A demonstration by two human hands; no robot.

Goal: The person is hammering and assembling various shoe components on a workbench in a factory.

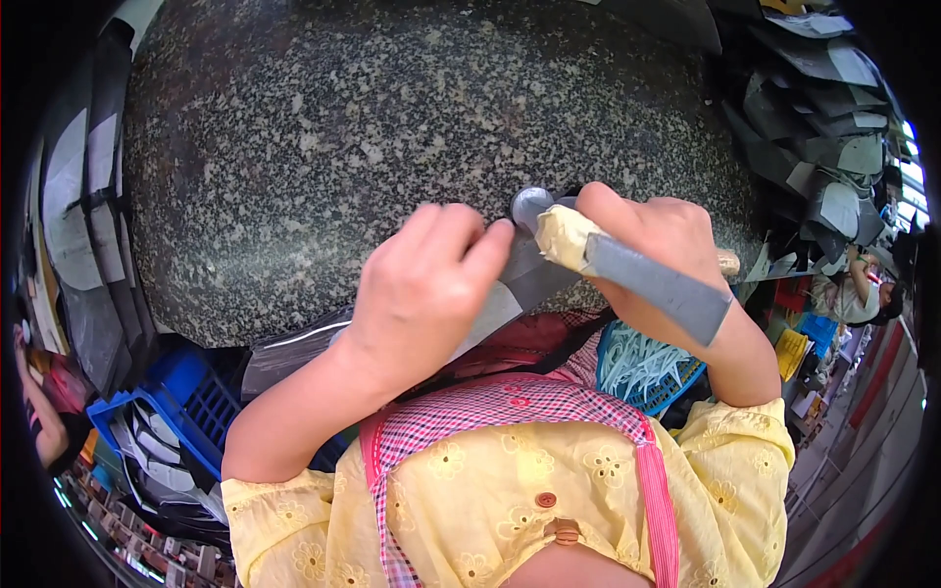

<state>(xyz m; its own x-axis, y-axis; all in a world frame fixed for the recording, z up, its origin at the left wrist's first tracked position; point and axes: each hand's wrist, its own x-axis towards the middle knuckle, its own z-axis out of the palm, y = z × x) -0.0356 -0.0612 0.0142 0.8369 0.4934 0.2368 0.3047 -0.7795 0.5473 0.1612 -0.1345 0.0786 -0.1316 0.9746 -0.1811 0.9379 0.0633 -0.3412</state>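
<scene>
My right hand (659, 227) is closed around the wooden handle of a hammer (665, 284). The hammer has a round metal face, yellow wrapping at the middle of its head and a long flat metal tail slanting over my right wrist. Its round face is low over the near edge of a speckled stone slab (372, 127). To the left, my left hand (421, 279) is closed, thumb and fingers curled together on a dark grey sheet piece (534, 284) that lies along that edge. The fingertips are partly hidden, and part of the sheet hangs toward my apron.
Stacks of dark sheet pieces stand left (93, 206) and right (833, 127) of the slab. Below it are a blue crate (191, 392) with cut pieces and a blue basket (676, 387) of pale strips. Other people are at both sides, one at right (848, 299).
</scene>
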